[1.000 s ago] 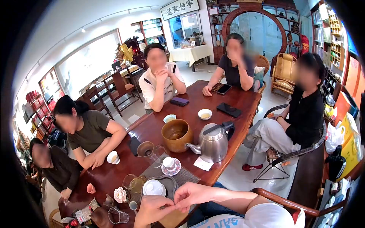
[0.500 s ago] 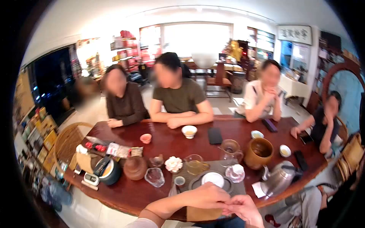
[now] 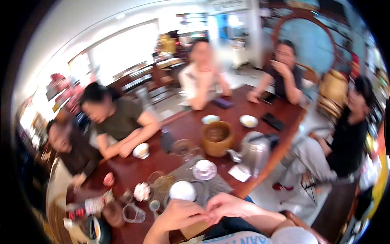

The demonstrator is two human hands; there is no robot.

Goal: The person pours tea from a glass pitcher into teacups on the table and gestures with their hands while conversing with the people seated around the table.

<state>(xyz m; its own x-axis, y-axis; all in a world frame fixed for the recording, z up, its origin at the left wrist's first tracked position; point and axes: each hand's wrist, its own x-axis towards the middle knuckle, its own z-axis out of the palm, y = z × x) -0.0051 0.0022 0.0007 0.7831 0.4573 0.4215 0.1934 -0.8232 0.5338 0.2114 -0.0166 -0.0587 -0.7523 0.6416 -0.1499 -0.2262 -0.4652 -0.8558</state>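
Left hand: (image 3: 180, 215) fingers loosely curled, tips brought in to meet the other hand's.
Right hand: (image 3: 225, 208) fingers narrowed to a pinch at the same spot — cannot tell whether anything small is between them.
White vessel: (image 3: 182, 190) just beyond the left hand, on the dark tray (image 3: 201, 193).
Cup and saucer: (image 3: 204, 169) past the tray, on the grey mat (image 3: 219, 185).
Kettle: (image 3: 255, 156) steel, beside the wooden bowl (image 3: 218, 143).
Flower: (image 3: 141, 192) pale — left of the tray.
Company: five people, seated around the table (image 3: 131, 171).
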